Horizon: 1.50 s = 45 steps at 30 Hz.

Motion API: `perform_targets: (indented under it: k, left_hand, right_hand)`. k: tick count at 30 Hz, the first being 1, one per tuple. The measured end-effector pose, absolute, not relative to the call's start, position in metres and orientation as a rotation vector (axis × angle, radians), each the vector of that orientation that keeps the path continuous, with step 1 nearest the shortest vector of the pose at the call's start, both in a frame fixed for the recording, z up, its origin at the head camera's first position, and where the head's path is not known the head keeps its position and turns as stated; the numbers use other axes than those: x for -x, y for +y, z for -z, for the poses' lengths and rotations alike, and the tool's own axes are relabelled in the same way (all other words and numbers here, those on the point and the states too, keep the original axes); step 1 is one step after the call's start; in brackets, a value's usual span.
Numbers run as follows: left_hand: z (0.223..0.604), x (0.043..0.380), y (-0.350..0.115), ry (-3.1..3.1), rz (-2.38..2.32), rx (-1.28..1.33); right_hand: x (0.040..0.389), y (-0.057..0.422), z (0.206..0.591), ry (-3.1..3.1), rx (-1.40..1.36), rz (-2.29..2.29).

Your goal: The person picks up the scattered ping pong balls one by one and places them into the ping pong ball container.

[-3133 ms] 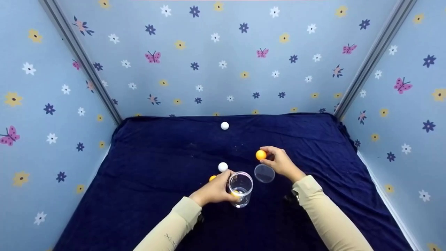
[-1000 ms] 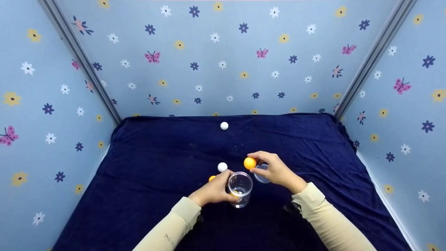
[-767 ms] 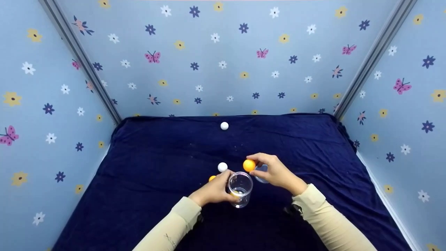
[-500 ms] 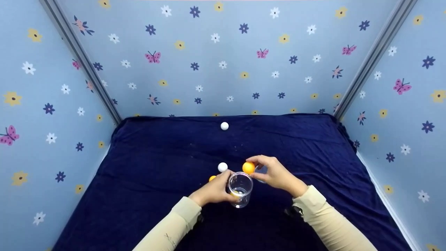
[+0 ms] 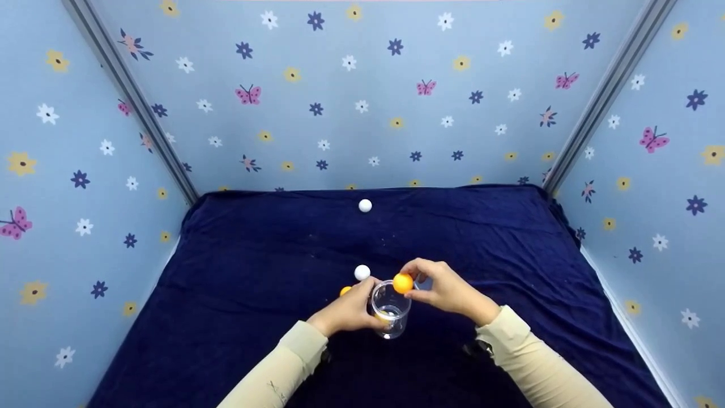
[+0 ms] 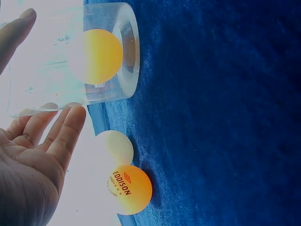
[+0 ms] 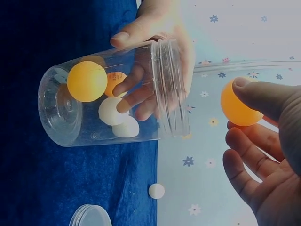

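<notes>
My left hand (image 5: pixel 350 309) grips a clear plastic jar (image 5: pixel 398 326) around its side, mouth up and uncapped. One orange table tennis ball (image 6: pixel 99 56) lies inside near the jar's bottom. Between thumb and fingertips, my right hand (image 5: pixel 447 288) pinches another orange table tennis ball (image 5: pixel 402 283), which overlaps the jar's far right rim in the head view. The right wrist view shows this ball a short way off the threaded mouth. A white ball (image 5: pixel 362 272) and a printed orange ball (image 6: pixel 131 189) sit on the cloth beside the left hand.
A dark blue cloth (image 5: pixel 272 243) covers the table. Farther back on it sits a lone white ball (image 5: pixel 365 205). The jar's clear round lid (image 7: pixel 91 216) lies on the cloth, partly hidden behind the right hand in the head view. Flowered panels (image 5: pixel 362 85) enclose the table.
My right hand has brought the orange ball left and toward me, from above the lid to the jar's rim. The left hand and the jar have stayed in place.
</notes>
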State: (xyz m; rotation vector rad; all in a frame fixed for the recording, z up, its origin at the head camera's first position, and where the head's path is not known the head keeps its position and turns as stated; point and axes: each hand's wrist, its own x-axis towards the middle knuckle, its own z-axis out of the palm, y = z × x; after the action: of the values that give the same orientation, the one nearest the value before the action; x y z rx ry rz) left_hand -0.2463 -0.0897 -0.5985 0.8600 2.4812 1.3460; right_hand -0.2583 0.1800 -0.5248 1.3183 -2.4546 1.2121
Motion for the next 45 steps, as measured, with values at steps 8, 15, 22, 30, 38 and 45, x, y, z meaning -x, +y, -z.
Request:
perform_targets:
  k: [8, 15, 22, 30, 38, 45]
  left_hand:
    - [0.599, 0.246, -0.09, 2.463, -1.347, -0.839]
    - [0.599, 0.246, -0.09, 2.478, -1.338, -0.856]
    - [0.6, 0.246, -0.089, 2.473, -1.348, -0.86]
    - [0.599, 0.245, -0.089, 2.478, -1.348, -0.869]
    - [0.598, 0.245, -0.089, 2.461, -1.353, -0.839]
    - [0.598, 0.246, -0.089, 2.456, -1.36, -0.867]
  right_hand:
    - [0.257, 0.179, 0.531, -2.481, -1.352, -1.204]
    - [0.255, 0.178, 0.536, -2.496, -1.373, -1.213]
    - [0.255, 0.176, 0.539, -2.458, -1.417, -1.134]
    - [0.254, 0.178, 0.542, -2.495, -1.359, -1.12]
    - [0.254, 0.177, 0.544, -2.516, -1.317, -1.094]
    - [0.255, 0.177, 0.546, -2.478, -1.336, -1.101]
